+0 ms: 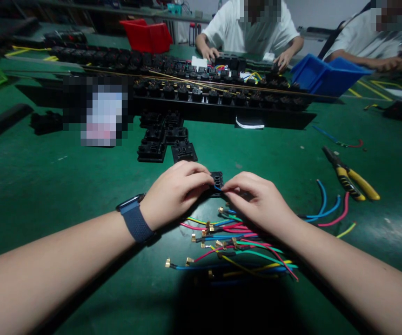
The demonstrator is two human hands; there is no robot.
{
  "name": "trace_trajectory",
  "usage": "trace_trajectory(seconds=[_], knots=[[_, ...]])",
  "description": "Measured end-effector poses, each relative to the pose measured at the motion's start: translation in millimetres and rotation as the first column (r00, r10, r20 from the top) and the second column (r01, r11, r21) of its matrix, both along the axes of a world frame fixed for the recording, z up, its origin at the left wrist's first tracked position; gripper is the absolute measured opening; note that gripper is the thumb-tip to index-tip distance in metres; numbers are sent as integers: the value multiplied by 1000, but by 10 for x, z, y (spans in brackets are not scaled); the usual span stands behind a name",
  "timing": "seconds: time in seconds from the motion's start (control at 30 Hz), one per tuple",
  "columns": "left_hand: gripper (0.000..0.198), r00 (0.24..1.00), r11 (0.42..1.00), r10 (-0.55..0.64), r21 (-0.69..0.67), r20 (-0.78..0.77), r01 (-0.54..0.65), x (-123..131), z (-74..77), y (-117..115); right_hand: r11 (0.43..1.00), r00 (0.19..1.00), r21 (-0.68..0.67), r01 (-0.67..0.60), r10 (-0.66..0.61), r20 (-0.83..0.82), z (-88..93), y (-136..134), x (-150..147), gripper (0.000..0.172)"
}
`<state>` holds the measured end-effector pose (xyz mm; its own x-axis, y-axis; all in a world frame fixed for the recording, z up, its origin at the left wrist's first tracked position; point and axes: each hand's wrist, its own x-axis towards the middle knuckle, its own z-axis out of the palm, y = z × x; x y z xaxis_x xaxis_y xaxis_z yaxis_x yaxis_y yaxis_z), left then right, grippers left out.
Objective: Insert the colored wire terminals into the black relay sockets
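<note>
Forearms (64, 260), right fingers (232, 184) pinching blue wire (217, 188), pale rectangle (105, 111) pixelated

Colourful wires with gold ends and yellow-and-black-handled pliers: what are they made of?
Wires: probably smooth plastic coating, by their even colours. Gold ends: shiny metal, maybe brass; they glint. Pliers: dark, dull head, likely steel; bright yellow grips suggest plastic or rubber.
</note>
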<state>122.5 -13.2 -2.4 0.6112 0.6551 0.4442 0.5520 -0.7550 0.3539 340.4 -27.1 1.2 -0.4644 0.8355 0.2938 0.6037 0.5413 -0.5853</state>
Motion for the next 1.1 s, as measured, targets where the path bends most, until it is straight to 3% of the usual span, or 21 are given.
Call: trace_trajectory(seconds=[0.33, 0.67, 1.1], knots=[[20, 1000, 1000, -14, 21, 6, 14, -17, -15, -5, 999, 1000, -35, 4, -5, -25, -19, 0, 4, 18], [20, 1000, 1000, -18, 25, -13, 18, -16, 6, 10, 993, 997, -89, 82, -82, 2, -6, -3, -3, 6], [20, 999, 998, -47, 32, -8, 47, -20, 15, 21, 984, 993, -149, 95, -103, -49, -24, 3, -19, 25]])
